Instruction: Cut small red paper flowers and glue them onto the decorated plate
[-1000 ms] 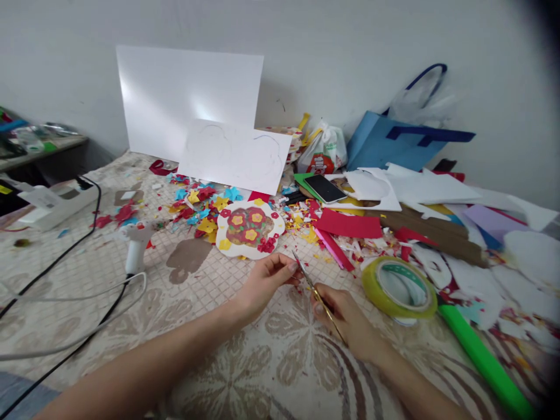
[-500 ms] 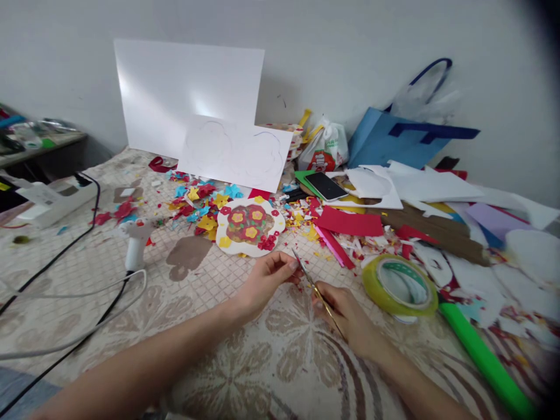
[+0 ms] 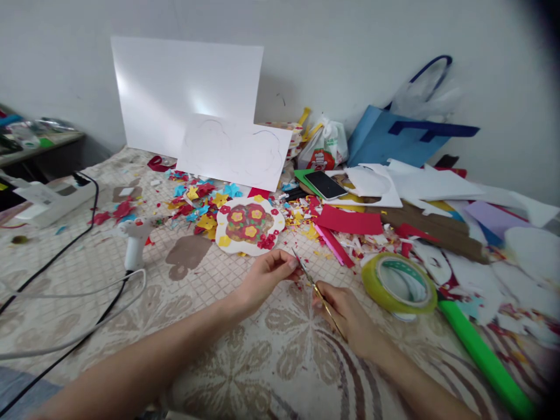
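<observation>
Near the middle of the table my left hand [image 3: 273,269] is closed in a pinch, thumb against fingers. What it pinches is too small to make out. My right hand [image 3: 343,312] is wrapped around slim gold-handled scissors [image 3: 315,287], seen edge-on, with their silver blades pointing up and left beside my left fingertips. Whether the blades are parted cannot be told. Just beyond my left hand lies a white scalloped card [image 3: 227,217] decorated with red and yellow paper flowers and small green pieces.
Loose paper flowers [image 3: 205,204] and scraps lie behind the card. A white glue gun [image 3: 135,245] with its cord stands left. To the right are red paper [image 3: 350,220], a tape roll [image 3: 371,286], a green stick [image 3: 485,356] and a phone [image 3: 325,185]. White boards [image 3: 188,76] lean on the wall.
The view has shifted very slightly. Both hands and the scissors keep nearly the same position, with no clear change in grip.
</observation>
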The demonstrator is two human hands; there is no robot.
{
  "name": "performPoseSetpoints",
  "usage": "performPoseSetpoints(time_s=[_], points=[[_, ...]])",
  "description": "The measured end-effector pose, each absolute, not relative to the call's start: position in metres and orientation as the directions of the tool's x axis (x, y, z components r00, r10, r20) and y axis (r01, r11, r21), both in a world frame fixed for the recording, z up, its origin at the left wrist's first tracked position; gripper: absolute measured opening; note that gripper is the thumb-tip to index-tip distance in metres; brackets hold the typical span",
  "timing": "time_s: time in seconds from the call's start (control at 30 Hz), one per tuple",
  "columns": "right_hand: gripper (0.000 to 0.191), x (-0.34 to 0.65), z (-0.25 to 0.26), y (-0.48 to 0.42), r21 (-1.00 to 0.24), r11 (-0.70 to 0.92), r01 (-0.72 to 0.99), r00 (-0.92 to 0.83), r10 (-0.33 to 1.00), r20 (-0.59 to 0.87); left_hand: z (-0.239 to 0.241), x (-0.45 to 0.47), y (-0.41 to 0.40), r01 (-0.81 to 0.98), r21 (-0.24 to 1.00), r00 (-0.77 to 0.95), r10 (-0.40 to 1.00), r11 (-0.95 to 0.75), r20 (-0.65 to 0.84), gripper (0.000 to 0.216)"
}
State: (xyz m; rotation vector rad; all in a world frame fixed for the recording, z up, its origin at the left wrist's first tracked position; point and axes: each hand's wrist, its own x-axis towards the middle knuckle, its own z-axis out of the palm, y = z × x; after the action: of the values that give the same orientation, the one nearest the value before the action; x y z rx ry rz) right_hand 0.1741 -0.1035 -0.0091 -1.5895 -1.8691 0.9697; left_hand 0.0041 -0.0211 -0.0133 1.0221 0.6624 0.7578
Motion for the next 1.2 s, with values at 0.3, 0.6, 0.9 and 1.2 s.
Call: performPoseSetpoints(time_s=[0.3, 0.6, 0.9, 1.2], points=[[0.033, 0.173, -0.003, -0.105, -0.74, 0.053, 0.67, -0.197, 0.974, -0.108, -0.013, 0.0, -0.012, -0.203, 0.929, 0.64, 0.76, 0.309, -0.113, 0.023], [0.05, 0.179, -0.009, -0.108, -0.936, -0.167, 0.31, -0.312, 0.912, -0.266, -0.012, -0.008, 0.001, -0.129, 0.933, 0.747, 0.652, 0.337, -0.132, 0.021], [0.052, 0.178, 0.007, -0.103, -0.9, -0.122, 0.419, -0.287, 0.922, -0.259, -0.013, -0.008, 0.001, -0.106, 0.934, 0.746, 0.648, 0.342, -0.153, 0.021], [0.043, 0.179, 0.006, -0.102, -0.828, -0.014, 0.56, -0.256, 0.948, -0.189, -0.012, -0.008, 0.0, -0.111, 0.934, 0.747, 0.648, 0.341, -0.148, 0.022]])
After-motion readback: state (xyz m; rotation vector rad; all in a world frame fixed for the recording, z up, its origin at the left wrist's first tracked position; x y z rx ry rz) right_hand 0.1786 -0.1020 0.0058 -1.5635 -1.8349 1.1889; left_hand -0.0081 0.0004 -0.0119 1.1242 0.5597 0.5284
